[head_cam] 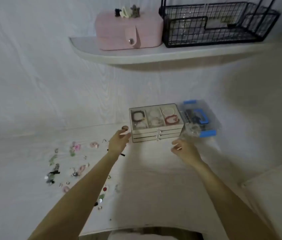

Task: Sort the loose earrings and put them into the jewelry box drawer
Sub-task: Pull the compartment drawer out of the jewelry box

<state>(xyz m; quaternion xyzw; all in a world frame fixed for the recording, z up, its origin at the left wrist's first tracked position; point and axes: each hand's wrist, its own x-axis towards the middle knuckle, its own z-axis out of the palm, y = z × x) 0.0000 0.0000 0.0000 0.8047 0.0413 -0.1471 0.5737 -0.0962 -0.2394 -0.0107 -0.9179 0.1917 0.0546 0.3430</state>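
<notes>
My left hand (118, 142) and right hand (182, 149), fingers loosely curled and empty, flank the jewelry box (155, 123); earrings (74, 163) at 9 o'clock.

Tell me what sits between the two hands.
Head view: bare tabletop; the jewelry box is just beyond the left hand and right hand.
</notes>
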